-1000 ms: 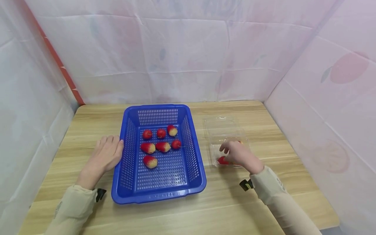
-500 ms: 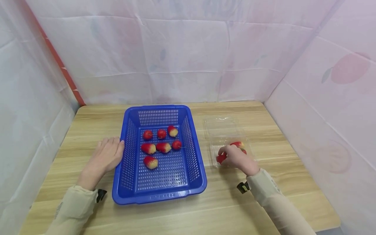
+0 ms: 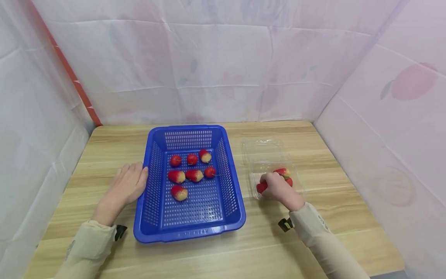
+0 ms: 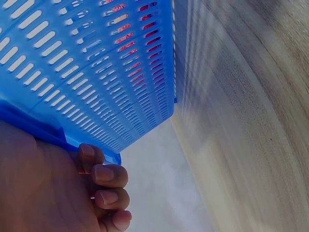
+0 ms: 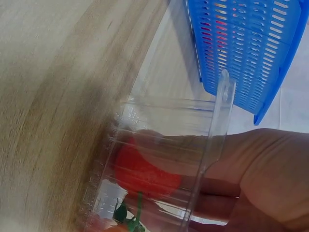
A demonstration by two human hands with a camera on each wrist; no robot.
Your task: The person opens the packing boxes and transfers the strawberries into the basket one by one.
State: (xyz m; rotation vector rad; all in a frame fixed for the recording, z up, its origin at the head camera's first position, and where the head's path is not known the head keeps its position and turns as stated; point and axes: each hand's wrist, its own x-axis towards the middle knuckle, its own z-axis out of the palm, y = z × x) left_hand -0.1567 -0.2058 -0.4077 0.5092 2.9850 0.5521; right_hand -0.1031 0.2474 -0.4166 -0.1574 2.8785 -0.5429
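Note:
In the head view my left hand [image 3: 127, 184] holds the left rim of a blue perforated plastic basket [image 3: 189, 233]. The left wrist view shows its fingertips [image 4: 110, 175] curled just outside that rim, with the thumb hidden. Inside the basket lie several fruits: round red ones with thin stems, such as this one [image 3: 210, 172], and longer red-and-yellow ones [image 3: 179, 192]. At the right, my right hand [image 3: 278, 189] reaches into an open clear plastic clamshell box [image 3: 256, 170] and grips a red fruit [image 5: 145, 171]. A red-and-yellow fruit [image 3: 282, 172] and another red one [image 3: 289, 181] lie beside the hand.
A light wooden table [image 3: 216, 259] carries the basket and the box. The box's lid [image 3: 263, 149] lies folded back, away from me. White sheets with faint fruit prints [image 3: 216, 69] hang round the back and sides.
My right hand has moved slightly left and its fingers have closed on the red fruit, uncovering the other fruits in the box. The left hand stays at the basket rim.

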